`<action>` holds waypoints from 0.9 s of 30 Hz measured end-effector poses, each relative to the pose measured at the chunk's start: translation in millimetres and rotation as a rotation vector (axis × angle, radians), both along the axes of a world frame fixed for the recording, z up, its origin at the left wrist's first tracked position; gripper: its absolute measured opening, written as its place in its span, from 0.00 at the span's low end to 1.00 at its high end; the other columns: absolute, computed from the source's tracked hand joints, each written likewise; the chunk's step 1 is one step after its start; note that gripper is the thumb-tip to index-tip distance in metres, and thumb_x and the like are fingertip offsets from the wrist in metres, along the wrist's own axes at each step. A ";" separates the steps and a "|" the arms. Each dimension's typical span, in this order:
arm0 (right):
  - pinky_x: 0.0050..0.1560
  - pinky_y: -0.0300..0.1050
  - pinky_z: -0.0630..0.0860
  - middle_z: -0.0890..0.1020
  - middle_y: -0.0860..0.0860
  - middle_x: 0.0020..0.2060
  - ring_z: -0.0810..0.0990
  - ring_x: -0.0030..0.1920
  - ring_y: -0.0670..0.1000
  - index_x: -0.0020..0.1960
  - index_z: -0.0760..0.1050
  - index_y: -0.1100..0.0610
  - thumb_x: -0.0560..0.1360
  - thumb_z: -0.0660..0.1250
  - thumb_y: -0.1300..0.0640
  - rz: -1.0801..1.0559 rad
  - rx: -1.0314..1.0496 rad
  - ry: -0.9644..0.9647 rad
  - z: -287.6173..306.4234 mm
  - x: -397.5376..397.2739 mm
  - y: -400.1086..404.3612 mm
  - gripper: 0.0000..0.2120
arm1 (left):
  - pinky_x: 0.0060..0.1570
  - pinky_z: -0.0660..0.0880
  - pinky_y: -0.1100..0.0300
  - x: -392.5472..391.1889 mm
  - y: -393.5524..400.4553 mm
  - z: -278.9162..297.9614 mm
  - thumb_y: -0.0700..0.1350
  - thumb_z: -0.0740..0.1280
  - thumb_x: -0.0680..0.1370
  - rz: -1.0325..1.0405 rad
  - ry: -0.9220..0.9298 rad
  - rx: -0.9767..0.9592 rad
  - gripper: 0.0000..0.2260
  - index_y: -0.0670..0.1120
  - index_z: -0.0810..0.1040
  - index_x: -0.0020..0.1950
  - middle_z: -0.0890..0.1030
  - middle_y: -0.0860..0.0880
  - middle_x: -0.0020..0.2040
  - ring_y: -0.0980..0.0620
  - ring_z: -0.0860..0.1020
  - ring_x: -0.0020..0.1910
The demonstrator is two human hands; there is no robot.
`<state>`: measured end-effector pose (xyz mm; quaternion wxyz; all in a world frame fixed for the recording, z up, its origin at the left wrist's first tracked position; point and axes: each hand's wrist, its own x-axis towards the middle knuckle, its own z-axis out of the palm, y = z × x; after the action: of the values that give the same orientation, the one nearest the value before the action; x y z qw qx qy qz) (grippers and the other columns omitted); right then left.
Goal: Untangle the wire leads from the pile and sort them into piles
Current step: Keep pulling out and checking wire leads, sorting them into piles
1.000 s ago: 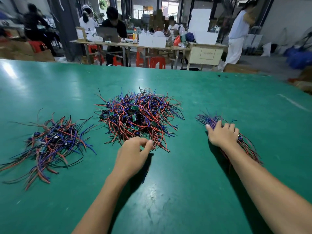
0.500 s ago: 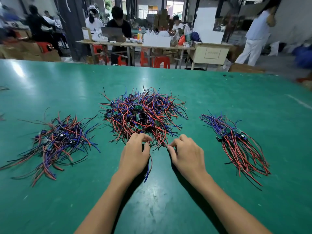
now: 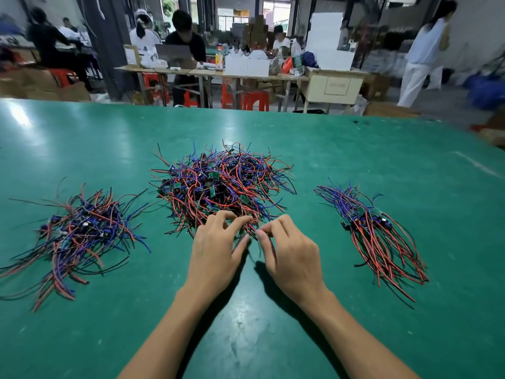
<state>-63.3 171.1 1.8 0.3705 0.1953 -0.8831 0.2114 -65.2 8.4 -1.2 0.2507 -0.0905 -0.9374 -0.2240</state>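
At the tangled pile's (image 3: pixel 222 184) near edge, left hand (image 3: pixel 216 253) and right hand (image 3: pixel 292 255) meet, fingers curled, pinching wires.

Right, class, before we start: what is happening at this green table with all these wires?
A person is sorting wire leads. Both hands, left hand and right hand, pick at the near edge of the tangled middle pile. A looser pile lies to the left, and a neat, combed-out pile lies to the right on the green table.
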 end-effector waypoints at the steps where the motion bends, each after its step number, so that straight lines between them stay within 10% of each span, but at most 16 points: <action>1: 0.32 0.47 0.73 0.78 0.50 0.42 0.78 0.37 0.54 0.46 0.79 0.57 0.82 0.65 0.52 0.009 -0.016 0.038 0.3 0.3 0.4 0.10 | 0.52 0.69 0.53 -0.3 -0.4 0.2 0.50 0.70 0.79 0.009 0.007 0.005 0.16 0.56 0.79 0.67 0.77 0.51 0.57 0.49 0.74 0.58; 12: 0.33 0.44 0.75 0.75 0.49 0.46 0.78 0.36 0.52 0.50 0.74 0.54 0.85 0.57 0.52 0.121 -0.198 0.313 5.2 0.8 2.1 0.10 | 0.58 0.69 0.51 -1.8 3.4 0.8 0.48 0.72 0.78 0.049 0.115 0.067 0.27 0.52 0.69 0.76 0.77 0.49 0.65 0.47 0.75 0.62; 21: 0.51 0.33 0.70 0.72 0.48 0.45 0.74 0.49 0.41 0.50 0.69 0.54 0.86 0.52 0.51 0.254 -0.556 0.313 12.9 11.8 5.3 0.12 | 0.59 0.78 0.43 -4.8 7.5 6.6 0.41 0.77 0.74 -0.047 -0.127 1.044 0.33 0.54 0.64 0.73 0.87 0.53 0.51 0.53 0.85 0.52; 25: 0.33 0.55 0.72 0.75 0.45 0.39 0.74 0.32 0.54 0.50 0.69 0.41 0.85 0.54 0.46 0.186 -0.890 0.114 24.7 10.2 4.9 0.07 | 0.54 0.77 0.64 -4.5 1.8 13.0 0.33 0.69 0.77 -0.272 -0.375 1.188 0.34 0.48 0.57 0.79 0.87 0.46 0.50 0.54 0.85 0.54; 27: 0.28 0.49 0.71 0.79 0.46 0.37 0.72 0.27 0.50 0.48 0.68 0.41 0.84 0.54 0.46 0.170 -1.045 0.022 28.0 6.1 7.0 0.07 | 0.55 0.73 0.65 -5.1 2.3 17.4 0.35 0.67 0.78 -0.319 -0.500 1.195 0.34 0.46 0.54 0.80 0.87 0.41 0.48 0.52 0.85 0.55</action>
<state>-57.2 178.1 29.9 0.4091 0.0574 -0.6372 0.6506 -70.3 10.7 16.2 -0.0032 -0.0191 -0.6570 -0.7536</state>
